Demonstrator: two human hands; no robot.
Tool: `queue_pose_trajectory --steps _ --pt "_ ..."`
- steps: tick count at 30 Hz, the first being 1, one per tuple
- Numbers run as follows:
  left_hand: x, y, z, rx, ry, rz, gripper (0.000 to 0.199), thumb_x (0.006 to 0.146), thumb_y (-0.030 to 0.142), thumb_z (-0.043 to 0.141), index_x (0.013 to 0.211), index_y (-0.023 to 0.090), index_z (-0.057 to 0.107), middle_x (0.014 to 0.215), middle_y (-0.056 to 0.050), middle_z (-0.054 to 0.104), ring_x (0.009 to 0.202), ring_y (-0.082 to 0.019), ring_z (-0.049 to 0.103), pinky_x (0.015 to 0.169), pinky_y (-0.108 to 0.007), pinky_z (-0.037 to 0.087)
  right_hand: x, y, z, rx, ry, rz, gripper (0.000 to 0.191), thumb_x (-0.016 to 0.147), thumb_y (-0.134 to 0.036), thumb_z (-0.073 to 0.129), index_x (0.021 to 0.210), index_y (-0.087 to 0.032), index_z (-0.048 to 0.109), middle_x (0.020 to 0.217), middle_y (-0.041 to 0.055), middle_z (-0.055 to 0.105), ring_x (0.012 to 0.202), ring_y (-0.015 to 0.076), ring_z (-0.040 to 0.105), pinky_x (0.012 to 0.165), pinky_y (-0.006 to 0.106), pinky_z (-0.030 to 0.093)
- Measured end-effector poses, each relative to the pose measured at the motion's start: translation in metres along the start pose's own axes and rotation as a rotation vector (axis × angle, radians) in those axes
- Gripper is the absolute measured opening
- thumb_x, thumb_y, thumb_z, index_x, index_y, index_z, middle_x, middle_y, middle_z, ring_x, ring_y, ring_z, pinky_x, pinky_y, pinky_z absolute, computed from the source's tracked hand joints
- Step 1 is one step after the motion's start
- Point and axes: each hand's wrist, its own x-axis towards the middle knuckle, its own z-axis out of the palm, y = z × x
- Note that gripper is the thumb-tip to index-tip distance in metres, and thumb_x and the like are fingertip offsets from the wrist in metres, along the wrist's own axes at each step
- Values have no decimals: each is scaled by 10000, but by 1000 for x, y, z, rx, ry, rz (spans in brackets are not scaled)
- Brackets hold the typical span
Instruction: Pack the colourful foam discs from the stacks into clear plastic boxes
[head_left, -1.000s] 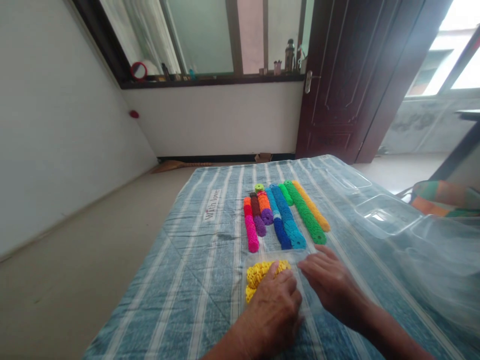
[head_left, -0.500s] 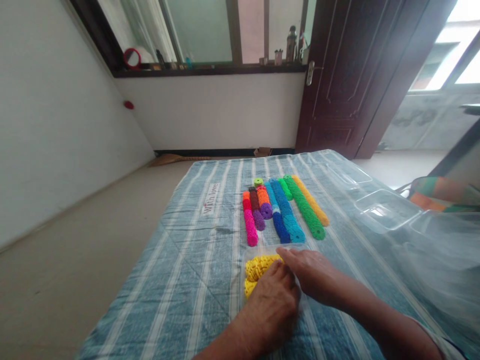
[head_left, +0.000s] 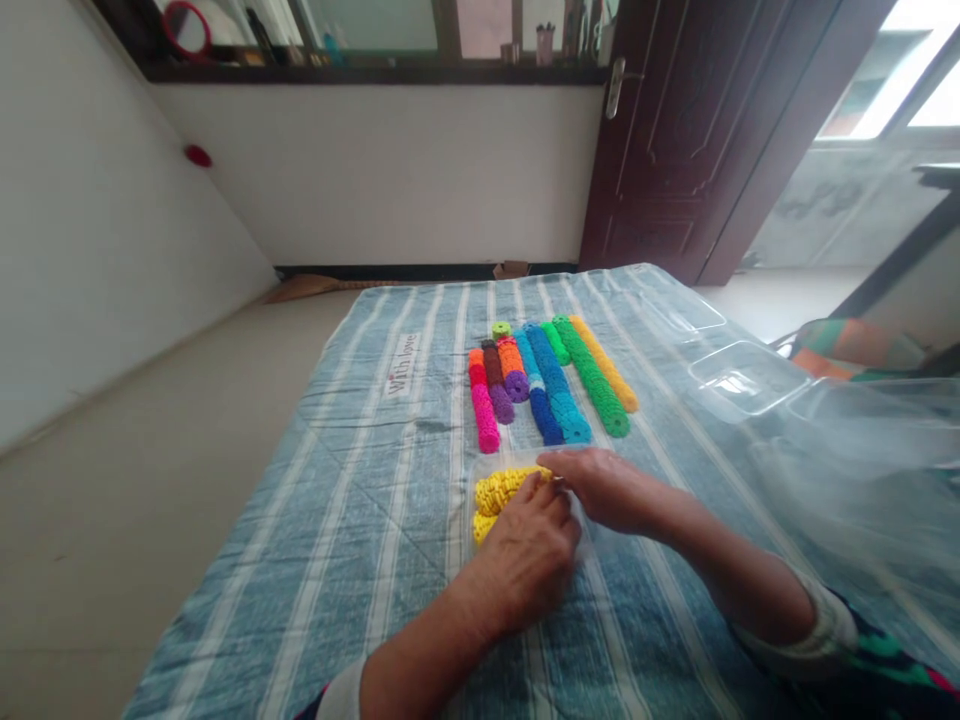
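Note:
A clear plastic box stands near the front of the cloth-covered table, with two rows of stacked yellow notched discs lying in it. Over the right part of the box my left hand is closed, its curled fingers on the yellow discs. My right hand comes in from the right, fingers pressed together and tips at the end of the upper yellow row. Both hands hide the box's right side. Just beyond lie rods of stacked discs: pink and red, blue, green and orange-yellow.
Clear plastic containers stand along the right side of the table, some blurred. A striped blue cloth covers the tabletop. Behind are a white wall, a dark red door and a window ledge with small items.
The view has tipped downward, so everything sits higher and more of both forearms shows. Both hands stay at the box of yellow discs, with little shift relative to it.

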Motion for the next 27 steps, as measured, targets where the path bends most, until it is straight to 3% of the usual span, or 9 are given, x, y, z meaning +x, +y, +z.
queue_pose_trajectory --steps 7,27 --pt "-1 3 -6 -19 -33 -20 180 895 241 527 964 139 658 1088 -127 655 1093 -281 546 1047 -458 371 0 -2 -2 -24 28 -12 187 795 -26 448 859 -169 551 780 15 642 671 121 547 582 241 309" --pt "0 5 -10 -36 -91 -38 178 915 228 508 997 144 642 1126 -123 645 1172 -288 507 1081 -505 321 -3 3 -2 -33 117 -73 201 831 -22 449 887 -170 574 766 7 630 674 112 545 607 230 352"
